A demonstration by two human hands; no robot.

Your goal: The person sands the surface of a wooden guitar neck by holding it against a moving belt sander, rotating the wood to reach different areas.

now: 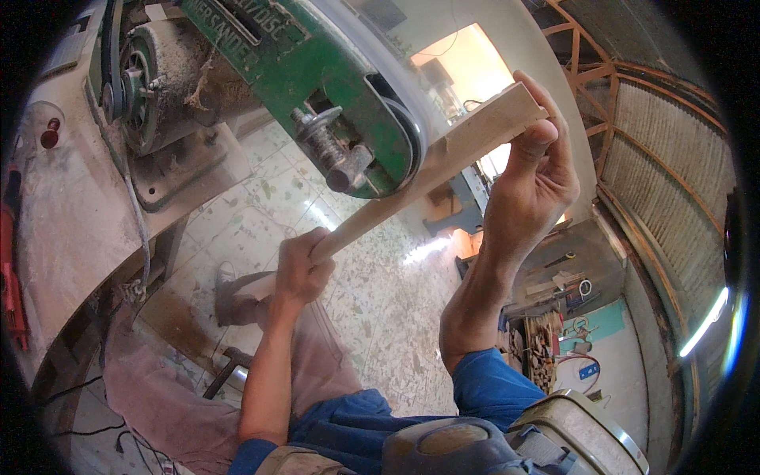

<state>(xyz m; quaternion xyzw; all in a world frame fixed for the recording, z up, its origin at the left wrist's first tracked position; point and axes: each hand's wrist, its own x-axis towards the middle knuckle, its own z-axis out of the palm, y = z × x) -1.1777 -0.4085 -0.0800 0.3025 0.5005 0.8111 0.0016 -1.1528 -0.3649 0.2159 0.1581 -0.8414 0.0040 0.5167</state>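
A long, pale wooden board slants up to the right across the middle, its near edge narrow. My left hand is wrapped around its lower end. At the upper end my right hand grips it, thumb on the near face and fingers behind. Between my hands, the board runs along the rounded end of a green belt sander and seems to touch the belt. The exact contact is hidden by the sander's housing. A spring-loaded bolt sticks out of the housing toward me.
A dusty motor with a pulley sits on the workbench at left, a cable hanging over the bench edge. Red tool handles lie at the far left. Below is a stained tile floor. Stacked wood pieces stand at right.
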